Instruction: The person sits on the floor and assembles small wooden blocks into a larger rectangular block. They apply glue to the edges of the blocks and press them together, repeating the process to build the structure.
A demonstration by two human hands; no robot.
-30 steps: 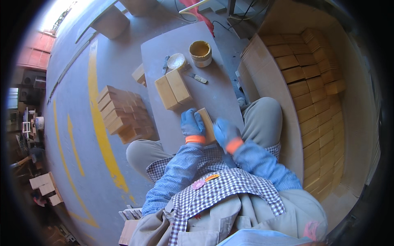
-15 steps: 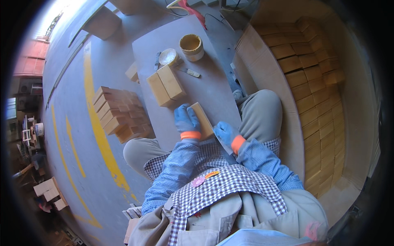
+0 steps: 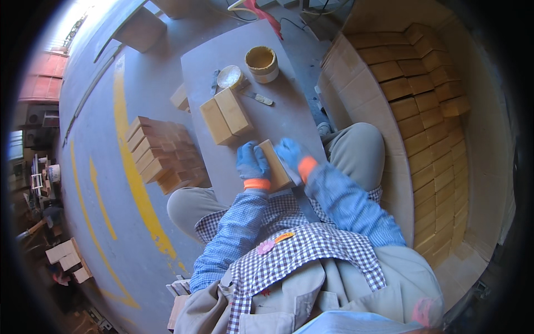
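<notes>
A light-brown wooden block (image 3: 277, 167) lies on the grey tabletop in front of my lap. My left hand (image 3: 252, 161), in a blue glove with an orange cuff, closes over the block's left side. Along its right side is my right hand (image 3: 291, 153), gloved the same way and blurred by motion. A pale flat strip (image 3: 294, 176) sticks out below that hand, pressed against the block's edge; its material is unclear. Two similar blocks (image 3: 226, 116) stand side by side just beyond my left hand.
Farther up the grey table (image 3: 208, 61) are an open tub of yellowish paste (image 3: 261, 62), a round lid with white matter (image 3: 229, 77) and a putty knife (image 3: 258, 98). Stacked blocks (image 3: 161, 149) stand to the left. A large cardboard box (image 3: 364, 89) full of blocks is at right.
My right hand has slid up and away from me along the block's right edge, the pale strip moving with it. My left hand and the block stay in place.
</notes>
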